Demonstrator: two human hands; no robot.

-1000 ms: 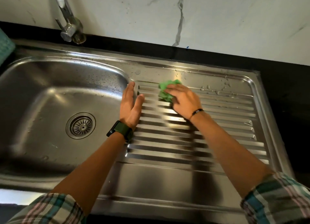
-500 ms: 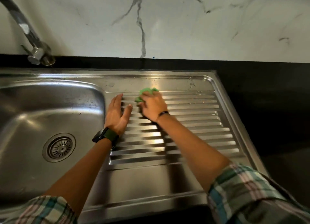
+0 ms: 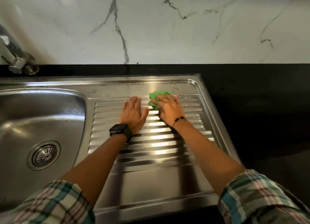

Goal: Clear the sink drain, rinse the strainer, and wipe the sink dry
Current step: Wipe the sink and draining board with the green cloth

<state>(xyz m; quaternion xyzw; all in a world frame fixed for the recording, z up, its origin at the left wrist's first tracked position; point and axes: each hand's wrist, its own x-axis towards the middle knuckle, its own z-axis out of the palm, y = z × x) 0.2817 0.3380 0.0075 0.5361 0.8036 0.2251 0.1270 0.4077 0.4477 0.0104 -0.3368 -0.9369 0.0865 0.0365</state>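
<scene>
A person's right hand (image 3: 169, 109) presses a green cloth (image 3: 156, 98) flat near the ribbed drainboard's (image 3: 167, 156) far right corner; the left hand (image 3: 133, 114) lies open-palmed beside it. The strainer (image 3: 44, 155) sits in the basin drain.

head view looks steeply down, close over the sink (image 3: 151, 181).

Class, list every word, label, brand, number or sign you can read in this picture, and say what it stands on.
None can be read.
The watch face is dark: no digits show.
The sink, tap and green cloth bear no visible lettering.
</scene>
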